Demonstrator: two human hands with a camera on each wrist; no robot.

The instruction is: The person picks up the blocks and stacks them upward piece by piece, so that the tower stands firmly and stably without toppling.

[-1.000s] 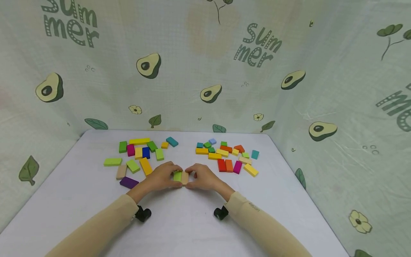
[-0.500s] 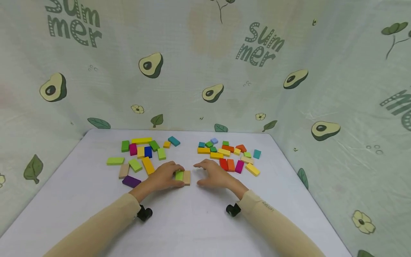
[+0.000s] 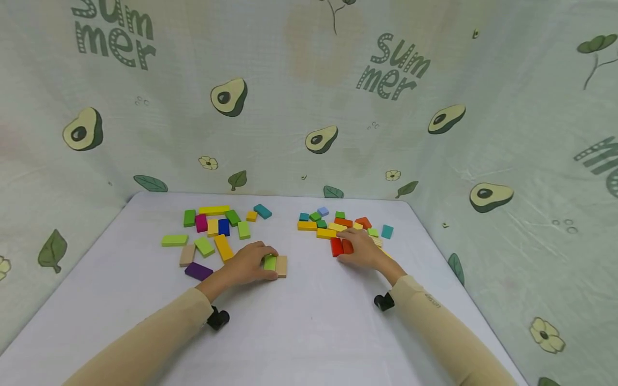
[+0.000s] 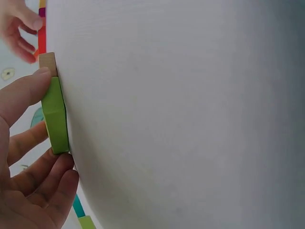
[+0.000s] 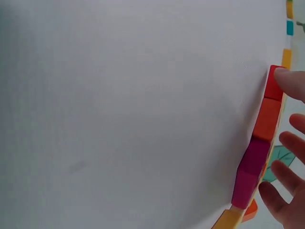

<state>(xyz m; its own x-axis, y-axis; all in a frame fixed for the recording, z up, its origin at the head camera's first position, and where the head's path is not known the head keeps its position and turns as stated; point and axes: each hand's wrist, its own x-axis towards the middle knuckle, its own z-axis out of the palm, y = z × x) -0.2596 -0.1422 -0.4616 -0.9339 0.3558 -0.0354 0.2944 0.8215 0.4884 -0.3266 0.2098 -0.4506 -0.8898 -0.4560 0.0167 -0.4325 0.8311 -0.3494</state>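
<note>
Twelve points away from the person. On the left, a purple block (image 3: 199, 271) lies at 9 o'clock from the left hand (image 3: 247, 262), and a gold block (image 3: 223, 247) is at 10 o'clock, loose with others on the table (image 3: 309, 332).

The left hand holds a green block (image 3: 270, 262), thumb on the near side and bent fingers on the far side, parted just enough to fit around it. This is maybe to keep the block snug against the tan block (image 3: 281, 266), which touches it at 3 o'clock. No hand is on the tan block's other side.

Further right, a red block (image 3: 336, 247) sits at 9 o'clock from the right hand (image 3: 362, 248), with an orange block (image 3: 347, 246) beside it and a pink block (image 5: 250, 167) next in line. The right hand is spread wide over them, perhaps to fit one between thumb and fingers. I can't tell if its thumb touches the red block. A teal block (image 3: 387, 231) lies at 2 o'clock.
</note>
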